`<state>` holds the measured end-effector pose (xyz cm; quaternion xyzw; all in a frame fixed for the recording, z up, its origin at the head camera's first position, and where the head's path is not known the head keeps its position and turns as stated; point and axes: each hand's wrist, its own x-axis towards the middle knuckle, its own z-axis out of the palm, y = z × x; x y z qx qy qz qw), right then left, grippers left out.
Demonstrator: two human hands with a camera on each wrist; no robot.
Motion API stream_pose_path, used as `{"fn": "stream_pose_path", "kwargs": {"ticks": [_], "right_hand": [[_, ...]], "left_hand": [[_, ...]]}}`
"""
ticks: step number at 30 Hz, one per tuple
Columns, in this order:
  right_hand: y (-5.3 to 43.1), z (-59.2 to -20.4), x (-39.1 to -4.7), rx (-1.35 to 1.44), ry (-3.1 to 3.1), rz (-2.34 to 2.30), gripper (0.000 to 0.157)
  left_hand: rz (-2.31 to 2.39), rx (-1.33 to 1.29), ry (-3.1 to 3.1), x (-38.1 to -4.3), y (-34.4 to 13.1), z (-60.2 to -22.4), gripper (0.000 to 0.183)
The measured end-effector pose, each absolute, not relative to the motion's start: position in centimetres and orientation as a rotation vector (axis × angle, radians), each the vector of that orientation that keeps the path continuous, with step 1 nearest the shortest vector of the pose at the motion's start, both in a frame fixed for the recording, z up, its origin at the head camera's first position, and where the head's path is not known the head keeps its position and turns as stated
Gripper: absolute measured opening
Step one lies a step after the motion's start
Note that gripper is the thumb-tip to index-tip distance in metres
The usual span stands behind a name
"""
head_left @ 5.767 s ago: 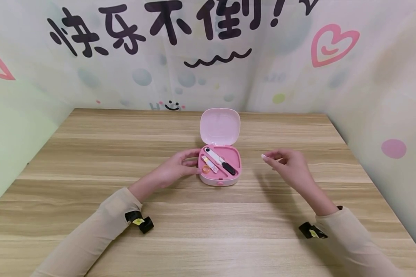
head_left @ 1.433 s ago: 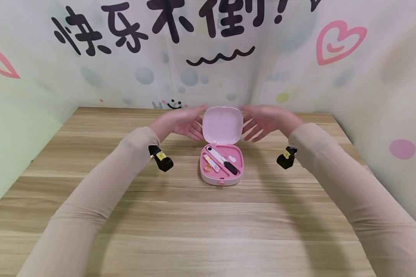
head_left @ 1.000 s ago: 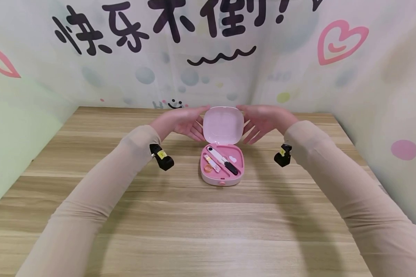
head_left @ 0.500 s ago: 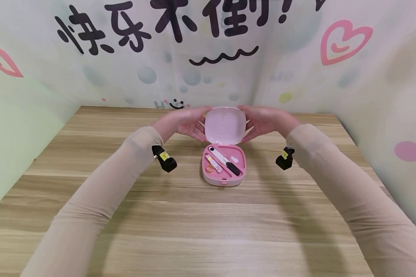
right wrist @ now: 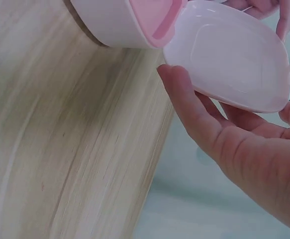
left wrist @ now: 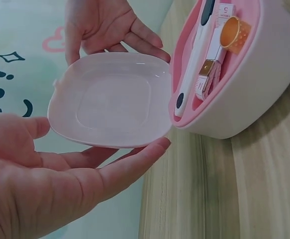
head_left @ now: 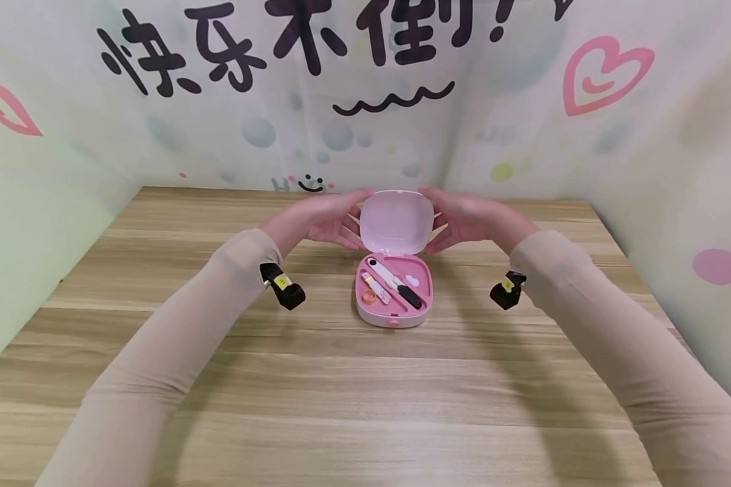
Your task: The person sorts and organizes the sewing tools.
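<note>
A pink and white sewing box (head_left: pixel 393 322) stands on the table with its pale pink lid (head_left: pixel 396 222) raised. My left hand (head_left: pixel 335 218) holds the lid's left edge, thumb at the upper corner and fingers behind. On the opposite edge my right hand (head_left: pixel 459 216) holds it the same way. In the tray lie a long white tool with a black end (head_left: pixel 409 295), a folded tape measure (head_left: pixel 375 287), a gold thimble (left wrist: pixel 235 35) and a small white cloud-shaped piece (head_left: pixel 411 280). The right wrist view shows the lid's inner face, but the tray contents are out of sight.
A wood-grain table (head_left: pixel 341 406) carries the box near its back edge. Behind it hangs a printed cloth (head_left: pixel 219 149) with black characters and hearts. Black wrist cameras (head_left: pixel 283 287) sit on both sleeves.
The small white piece, earlier pinched in my right hand, now lies in the tray. Both hands have moved to the lid's sides and closed in on it. Lately the lid has tipped very slightly forward.
</note>
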<state>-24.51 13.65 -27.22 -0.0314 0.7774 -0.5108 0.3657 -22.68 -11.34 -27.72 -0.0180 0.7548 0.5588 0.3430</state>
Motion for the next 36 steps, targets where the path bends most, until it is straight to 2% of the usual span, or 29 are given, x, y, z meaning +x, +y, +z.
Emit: {"fn": "stream_pose_path", "kwargs": {"ticks": [8,20,31,36], "right_hand": [[14.0,-27.4,-23.3,-0.193,2.08,-1.287,0.072],[14.9,-27.9,-21.7,-0.446,2.192,-1.175,0.078],[15.3,-28.0,-20.5,-0.455,2.369,-1.02,0.085],[15.6,-28.2,-20.0,-0.465,2.368,-0.994,0.083]], "left_hand": [[1.502,0.003,1.925,-21.9,-11.5,-28.0,0.076],[1.33,0.171,2.004,-20.4,-12.4,-28.4,0.081],[1.331,0.262,2.112,-19.5,-12.7,-29.0,0.074],[1.302,0.292,2.143,-19.1,-12.9,-29.1,0.072]]}}
